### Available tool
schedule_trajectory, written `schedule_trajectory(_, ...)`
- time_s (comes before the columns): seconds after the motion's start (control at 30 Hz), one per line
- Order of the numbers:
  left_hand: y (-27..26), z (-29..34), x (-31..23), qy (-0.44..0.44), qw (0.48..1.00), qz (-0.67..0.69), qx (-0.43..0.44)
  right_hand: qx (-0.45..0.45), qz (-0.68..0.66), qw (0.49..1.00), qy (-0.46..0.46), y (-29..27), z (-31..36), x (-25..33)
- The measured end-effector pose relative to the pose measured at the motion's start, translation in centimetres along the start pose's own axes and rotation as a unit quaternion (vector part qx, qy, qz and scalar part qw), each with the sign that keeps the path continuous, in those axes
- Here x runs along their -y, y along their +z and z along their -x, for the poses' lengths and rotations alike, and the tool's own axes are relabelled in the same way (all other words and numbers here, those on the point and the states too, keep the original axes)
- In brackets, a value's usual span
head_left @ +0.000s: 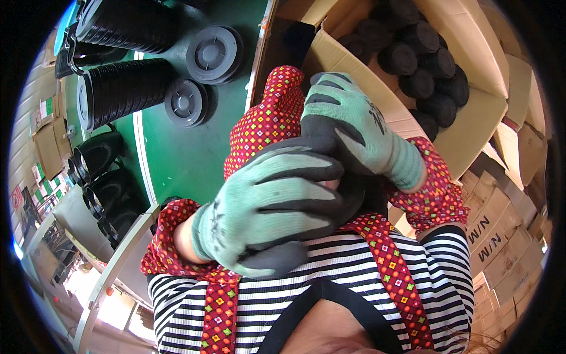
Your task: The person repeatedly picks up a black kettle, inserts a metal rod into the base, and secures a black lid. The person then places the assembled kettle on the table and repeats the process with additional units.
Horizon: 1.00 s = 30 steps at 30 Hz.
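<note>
Both my hands, in mint-green knit gloves with dark grey coating, are close together in front of my chest. My left hand (268, 206) lies across a black rounded part (355, 199), fingers pressed together over it. From the upper right, my right hand (356, 127) curls its fingers round the same part. The gloves cover most of this part, so its exact kind does not show. Under the hands, a red patterned apron (259, 133) spreads toward the table edge.
A green table (174, 153) at left holds long stacks of black round pieces (127, 91) and flat dark discs (215, 54). At right, an open cardboard box (480, 121) contains several black cylindrical pieces (417, 84). Stacked cartons (501, 248) stand farther right.
</note>
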<state>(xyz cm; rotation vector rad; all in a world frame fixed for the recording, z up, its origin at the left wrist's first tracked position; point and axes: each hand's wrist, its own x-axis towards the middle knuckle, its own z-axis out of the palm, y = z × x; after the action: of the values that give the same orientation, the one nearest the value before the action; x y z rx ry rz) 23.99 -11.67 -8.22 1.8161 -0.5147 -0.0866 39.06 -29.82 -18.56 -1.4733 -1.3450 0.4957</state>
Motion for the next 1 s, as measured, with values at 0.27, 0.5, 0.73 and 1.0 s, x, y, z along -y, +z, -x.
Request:
schedule_trajectory(0.27, 4.1, 0.3, 3.4, 0.175, 0.958, 0.193, -0.116, -0.001, 0.041, 0.998, 0.045, -0.9, 1.4, 2.4)
schedule_trajectory(0.5, 3.5, 1.0, 4.3, 0.191, 0.912, 0.326, -0.158, 0.106, 0.081, 0.988, 0.077, -3.7, -0.1, 5.1)
schedule_trajectory(0.73, -1.4, 1.5, 5.8, 0.098, 0.944, 0.309, -0.065, 0.214, 0.167, 0.954, 0.128, -4.4, -1.8, 5.2)
schedule_trajectory(1.0, -1.4, -2.4, -4.6, -0.364, 0.884, -0.258, 0.142, 0.163, 0.168, 0.966, 0.108, -3.4, -1.9, 5.8)
